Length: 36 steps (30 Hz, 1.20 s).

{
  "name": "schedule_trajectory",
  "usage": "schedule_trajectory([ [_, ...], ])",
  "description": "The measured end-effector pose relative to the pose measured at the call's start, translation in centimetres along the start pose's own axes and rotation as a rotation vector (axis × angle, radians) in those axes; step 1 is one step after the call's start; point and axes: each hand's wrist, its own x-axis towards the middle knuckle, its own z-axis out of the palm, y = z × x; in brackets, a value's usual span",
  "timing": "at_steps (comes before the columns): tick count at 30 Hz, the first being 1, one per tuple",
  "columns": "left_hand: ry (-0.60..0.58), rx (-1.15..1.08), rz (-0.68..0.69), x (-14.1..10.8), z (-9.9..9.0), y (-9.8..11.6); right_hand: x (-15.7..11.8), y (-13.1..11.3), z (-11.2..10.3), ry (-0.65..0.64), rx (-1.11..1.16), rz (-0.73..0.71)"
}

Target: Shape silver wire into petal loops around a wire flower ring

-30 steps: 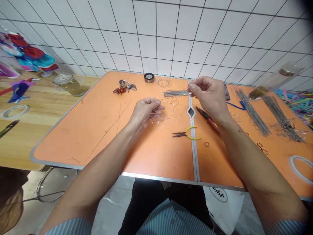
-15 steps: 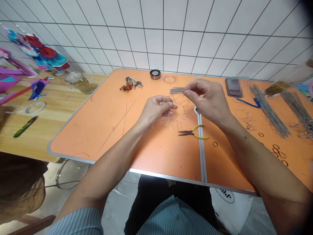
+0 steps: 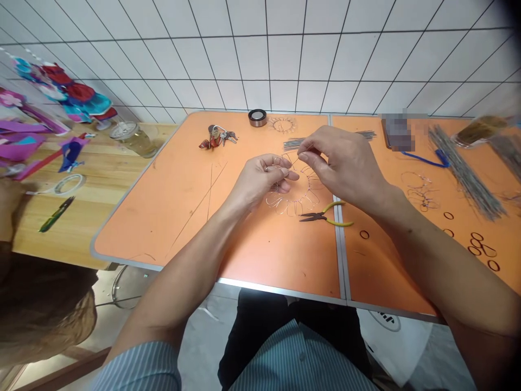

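Observation:
My left hand (image 3: 271,175) is closed in a pinch on the near-left side of a ring of thin wire loops (image 3: 293,200), shaped like a flower outline. Just right of it, my right hand (image 3: 342,163) pinches a fine wire between thumb and forefinger above the ring's upper edge. Part of the ring is hidden behind my fingers. Yellow-handled needle-nose pliers (image 3: 321,215) lie with jaws apart below the ring. A bundle of short grey wires (image 3: 293,144) lies behind my hands, partly covered by the right one.
Keys (image 3: 220,137), a tape roll (image 3: 258,118) and another wire ring (image 3: 282,125) lie toward the wall. Rightward are a phone (image 3: 394,133), a long wire bundle (image 3: 468,176) and several dark small rings (image 3: 477,244). Another person's hand (image 3: 7,209) shows at far left.
My right hand has moved slightly left, closer to my left hand. My left hand keeps its pinch. The camera view has shifted a little, and the other person's hand has come further into view.

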Motion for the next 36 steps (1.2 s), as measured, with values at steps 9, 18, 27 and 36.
schedule_trajectory([
  [9,-0.019,0.025,0.007,-0.1,0.0,0.2,0.1,-0.3,-0.3,-0.058,0.015,0.02],
  [18,-0.048,0.037,0.007,-0.2,0.0,0.2,0.3,-0.3,-0.5,-0.104,0.061,0.04],
  [27,-0.083,0.076,-0.005,-0.1,-0.1,0.3,0.4,-0.7,-1.2,-0.128,0.129,0.127],
  [36,-0.206,0.119,-0.033,-0.3,-0.3,0.0,0.5,-0.6,-0.9,-0.147,0.289,0.22],
])
